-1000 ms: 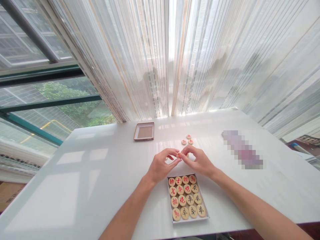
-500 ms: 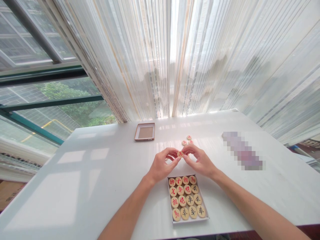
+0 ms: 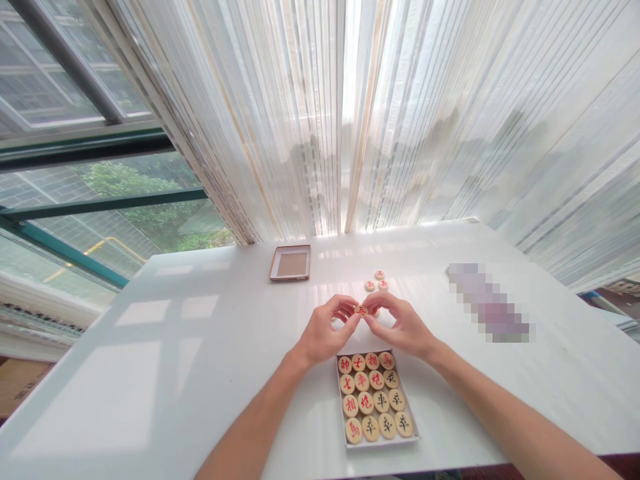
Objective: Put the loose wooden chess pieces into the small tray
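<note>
Between the fingertips of my left hand (image 3: 327, 328) and my right hand (image 3: 397, 325) is a round wooden xiangqi piece (image 3: 361, 311) with a red character. Both hands pinch it, one from each side, just beyond a shallow white box (image 3: 383, 443). Rows of xiangqi pieces fill that box, some with red characters and some with black. Past my right hand's fingers lie three loose red-marked pieces (image 3: 370, 286) on the table. Parts of other pale pieces show behind my fingers, mostly hidden.
An open box lid (image 3: 290, 264) rests near the far edge of the white table (image 3: 210, 373). On the right lies a long blurred-out object (image 3: 490, 303). Striped sheer curtains (image 3: 320, 120) hang behind the table, beside a window (image 3: 125, 200) at left.
The piece has been turned a little between my fingers, and its character now faces partly another way. My hands stay in nearly the same place; the view has shifted slightly.
</note>
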Tool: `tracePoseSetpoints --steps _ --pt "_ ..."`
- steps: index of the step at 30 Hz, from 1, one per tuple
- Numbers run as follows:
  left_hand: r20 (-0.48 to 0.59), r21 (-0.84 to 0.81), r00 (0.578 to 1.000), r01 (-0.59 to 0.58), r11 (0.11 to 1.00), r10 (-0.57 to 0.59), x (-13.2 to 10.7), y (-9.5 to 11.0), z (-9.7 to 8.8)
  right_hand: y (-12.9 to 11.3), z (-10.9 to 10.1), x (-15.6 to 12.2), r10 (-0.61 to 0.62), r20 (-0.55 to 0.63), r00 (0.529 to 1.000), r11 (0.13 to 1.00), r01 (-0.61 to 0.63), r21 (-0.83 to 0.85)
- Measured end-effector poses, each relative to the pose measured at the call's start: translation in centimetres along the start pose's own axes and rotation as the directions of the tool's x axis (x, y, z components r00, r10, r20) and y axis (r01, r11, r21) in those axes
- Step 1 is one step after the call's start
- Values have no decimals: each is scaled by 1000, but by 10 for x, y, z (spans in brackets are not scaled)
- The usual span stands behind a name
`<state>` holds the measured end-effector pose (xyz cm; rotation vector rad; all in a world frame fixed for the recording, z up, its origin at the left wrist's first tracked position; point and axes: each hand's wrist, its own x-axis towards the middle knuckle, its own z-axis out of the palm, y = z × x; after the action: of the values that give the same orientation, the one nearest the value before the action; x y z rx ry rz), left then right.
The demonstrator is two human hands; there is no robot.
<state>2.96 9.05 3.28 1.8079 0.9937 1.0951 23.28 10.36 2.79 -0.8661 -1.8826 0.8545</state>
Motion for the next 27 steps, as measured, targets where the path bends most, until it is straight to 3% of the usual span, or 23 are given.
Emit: tracePoseSetpoints --steps 15,27 --pt "-14 56 1000 -15 998 15 0 -1 2 5 -1 1 32 24 999 999 -33 29" --pt "13 84 998 -58 995 57 -1 -4 3 1 1 2 65 -32 997 997 -67 -36"
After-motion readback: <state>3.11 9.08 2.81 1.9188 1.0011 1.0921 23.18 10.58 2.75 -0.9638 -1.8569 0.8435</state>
